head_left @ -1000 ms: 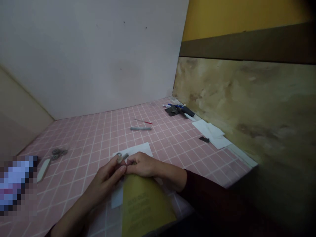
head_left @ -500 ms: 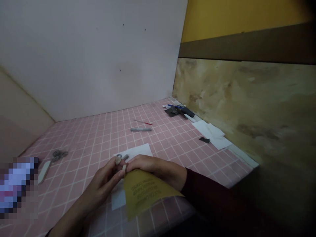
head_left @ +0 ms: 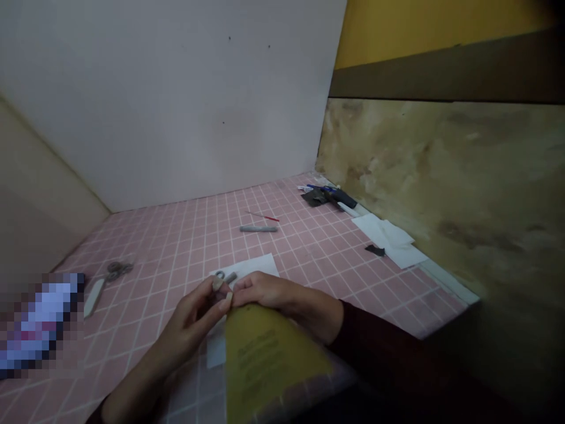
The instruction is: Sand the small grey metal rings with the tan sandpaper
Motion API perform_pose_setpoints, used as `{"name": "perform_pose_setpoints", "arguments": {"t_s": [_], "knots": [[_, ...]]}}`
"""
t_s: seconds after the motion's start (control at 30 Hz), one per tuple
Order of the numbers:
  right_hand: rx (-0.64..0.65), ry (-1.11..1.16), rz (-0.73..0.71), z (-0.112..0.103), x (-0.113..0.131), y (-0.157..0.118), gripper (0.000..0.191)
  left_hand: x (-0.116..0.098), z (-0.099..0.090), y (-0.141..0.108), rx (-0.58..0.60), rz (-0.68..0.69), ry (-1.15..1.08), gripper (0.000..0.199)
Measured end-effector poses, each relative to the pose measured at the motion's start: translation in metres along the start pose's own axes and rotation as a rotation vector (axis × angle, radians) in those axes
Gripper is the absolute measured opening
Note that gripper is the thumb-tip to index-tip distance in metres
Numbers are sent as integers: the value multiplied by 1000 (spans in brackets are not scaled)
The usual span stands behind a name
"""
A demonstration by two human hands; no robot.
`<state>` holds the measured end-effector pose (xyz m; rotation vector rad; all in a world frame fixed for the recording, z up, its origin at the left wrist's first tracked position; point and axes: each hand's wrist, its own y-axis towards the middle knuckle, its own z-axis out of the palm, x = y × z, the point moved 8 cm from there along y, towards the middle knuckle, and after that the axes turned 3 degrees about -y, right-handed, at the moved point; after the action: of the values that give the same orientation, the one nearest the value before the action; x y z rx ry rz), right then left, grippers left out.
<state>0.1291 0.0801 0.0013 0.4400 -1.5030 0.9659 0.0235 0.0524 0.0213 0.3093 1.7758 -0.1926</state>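
Head view: right hand (head_left: 269, 291) has a narrow grip on the top edge of the yellow sheet (head_left: 265, 359), fingertips meeting those of left hand (head_left: 188, 321). Left grip is narrow, fingers bent in; can't tell what it holds. Sheet slants down toward the near edge of the tabletop (head_left: 176, 235), lower part blurred. Grey ring (head_left: 219, 274) and short tube (head_left: 231, 277) just beyond the fingertips, white paper (head_left: 260, 264) under the hands. Risks, likely: loose sheet flaps, catches the paper and drags it; fingers knock the tube, it rolls; pinch too light, sheet slips; too hard, it creases.
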Motion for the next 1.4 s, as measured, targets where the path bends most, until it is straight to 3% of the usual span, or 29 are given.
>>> {"name": "perform_pose_setpoints", "arguments": {"t_s": [0.07, 0.2, 0.27, 0.33, 0.43, 0.47, 0.53, 0.6, 0.67, 0.73, 0.83, 0.9, 0.97, 1.07, 1.13, 1.3, 1.33, 1.4], "knots": [[31, 47, 18, 3, -1, -2, 12, -2, -1, 0, 1, 9, 20, 21], [-328, -446, -236, -12, 19, -7, 14, 17, 2, 5, 34, -149, -109, 25], [-394, -552, -302, -13, 24, -10, 13, 21, 4, 5, 42, -188, -151, 27], [-308, -410, -210, -13, 16, -6, 14, 12, 2, 5, 17, -124, -110, 26], [2, -76, -24, 2, -1, -3, 14, -4, 0, 2, -3, -3, 6, 23], [52, -31, 0, 6, -2, -3, 14, -5, 0, 2, 0, 10, 29, 22], [-40, -122, -24, 0, 0, -3, 17, -1, 0, 3, 3, -16, 14, 21], [-253, -336, -141, -11, 12, -5, 18, 10, 2, 6, 0, -94, -96, 21], [-371, -465, -261, -13, 25, -9, 16, 20, 4, 8, -5, -176, -261, 20], [-330, -367, -228, -12, 22, -8, 16, 19, 4, 9, -35, -163, -320, 20], [-61, -18, 10, 0, 1, -1, 15, 5, 0, 7, -64, -36, -232, 23], [61, 100, 75, 8, -5, -2, 13, 2, -1, 6, -71, -3, -197, 24], [3, 41, 14, 3, -1, -1, 14, 11, 0, 7, -71, -60, -271, 22], [-286, -277, -226, -13, 20, -7, 16, 29, 5, 8, -61, -221, -481, 18], [-368, -401, -301, -16, 28, -11, 16, 30, 6, 8, -64, -237, -541, 19], [-8, -7, -5, 3, -1, -1, 20, 5, -2, 6, -104, -22, -318, 20], [-8, -13, -18, 3, 0, -1, 21, 6, -2, 6, -101, -29, -321, 20], [-143, -189, -163, -4, 11, -3, 19, 16, 2, 7, -77, -119, -427, 19]]}}
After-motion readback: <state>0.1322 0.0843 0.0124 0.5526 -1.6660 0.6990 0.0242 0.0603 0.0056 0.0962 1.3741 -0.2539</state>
